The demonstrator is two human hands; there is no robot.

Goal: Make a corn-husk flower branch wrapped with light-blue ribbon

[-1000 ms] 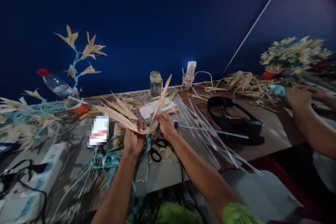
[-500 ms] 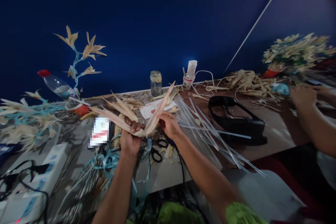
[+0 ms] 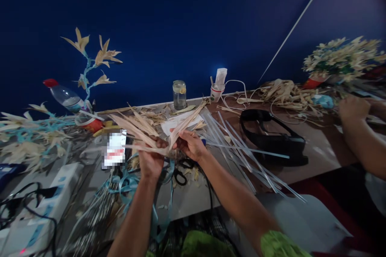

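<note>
Pale dried corn husk (image 3: 183,125) stretches between my two hands above the table, with long strips fanning out to both sides. My left hand (image 3: 151,160) is closed around its left part, the strips passing across the fingers. My right hand (image 3: 193,144) pinches the right strip near its base. Black-handled scissors (image 3: 180,177) lie just below, partly hidden by my wrists. Light blue ribbon (image 3: 128,184) hangs in loops beside my left forearm, next to a bundle of thin wires (image 3: 98,217).
Clear plastic sticks (image 3: 238,148) spread to the right, beside a black headset (image 3: 273,138). A glass jar (image 3: 179,95) and a cup (image 3: 216,92) stand near the wall. Husk flowers (image 3: 104,56) and a power strip (image 3: 48,200) are left. A co-worker's hand (image 3: 354,108) is far right.
The right-hand strip has tipped lower and further right. On the left, the husk now shows separate strips spreading apart. Both hands keep hold, nearly in place.
</note>
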